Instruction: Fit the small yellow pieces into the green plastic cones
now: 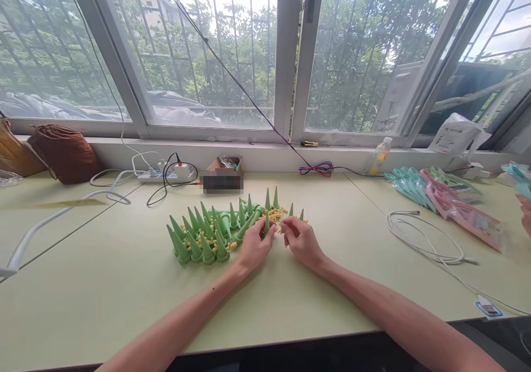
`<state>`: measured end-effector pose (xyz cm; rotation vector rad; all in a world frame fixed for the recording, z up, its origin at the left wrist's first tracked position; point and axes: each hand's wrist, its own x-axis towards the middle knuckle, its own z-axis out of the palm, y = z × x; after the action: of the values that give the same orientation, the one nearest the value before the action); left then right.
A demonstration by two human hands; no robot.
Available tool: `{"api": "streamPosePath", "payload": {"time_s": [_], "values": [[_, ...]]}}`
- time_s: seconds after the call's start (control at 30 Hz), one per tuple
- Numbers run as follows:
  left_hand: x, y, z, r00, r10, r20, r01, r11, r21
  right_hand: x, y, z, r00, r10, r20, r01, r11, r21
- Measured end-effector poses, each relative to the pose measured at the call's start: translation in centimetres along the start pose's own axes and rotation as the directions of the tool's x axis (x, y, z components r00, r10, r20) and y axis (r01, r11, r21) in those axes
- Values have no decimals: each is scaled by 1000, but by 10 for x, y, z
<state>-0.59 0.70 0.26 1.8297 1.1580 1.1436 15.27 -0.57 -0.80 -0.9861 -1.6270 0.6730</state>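
Cones [208, 250]: green, most of them upright with points up, packed in uneven rows on the pale counter [124, 294], left of and behind the left hand [256, 244]; several lie on their sides in the middle of the group.
Left fingers: closed around a green cone [266, 225], its tip rising between thumb and fingers, just above the counter at the right end of the group.
Right hand [303, 242]: beside the left one, fingertips drawn narrow and turned towards the held cone; I cannot tell whether they pinch a small part.
Yellow pieces [274, 214]: small, heaped behind the two hands and strewn among the rows.
Two more cones [291, 210]: upright behind the right hand, partly hidden by it.
Back edge: a brown drawstring bag [64, 153], a white power strip [155, 177] with plugs and cables, a small open box [232, 179] with a blurred front, a coiled red and blue wire [317, 168], a bottle [377, 157] with yellowish contents.
Right side: bagged teal items [409, 188] and pink ones [454, 206], a looped white cable [423, 257] in front of them.
Far right: another person's hand [525, 212], cut by the frame edge, near something teal [518, 179].
Window [207, 56]: barred, with trees outside.
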Motion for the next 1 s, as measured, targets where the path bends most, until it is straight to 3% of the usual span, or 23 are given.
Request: {"api": "streamPosePath", "payload": {"time_s": [0.23,0.53,0.63,0.73,0.87,0.93,1.0], "values": [[0,-4,0,999,28,26,-30,998,62,0,-3,1,1000,-1,10,1,1000,-6],[-3,2,0,992,112,-48,-104,983,154,-2,-3,2,1000,10,-22,-11,1000,-20],[-4,9,-2,980,188,-66,-181,979,91,-2,-5,2,999,-4,-34,3,1000,-12],[-4,18,-8,931,336,-141,-312,935,167,-3,-7,2,1000,-1,-21,1,1000,26],[-1,20,-14,838,457,-299,-354,872,338,-7,-9,2,981,-31,191,27,999,24],[1,16,-14,848,415,-328,-284,881,379,-8,-8,4,945,-56,321,65,998,-19],[3,9,-14,900,317,-298,-194,905,378,-9,-6,6,921,-58,386,92,993,-71]]}}
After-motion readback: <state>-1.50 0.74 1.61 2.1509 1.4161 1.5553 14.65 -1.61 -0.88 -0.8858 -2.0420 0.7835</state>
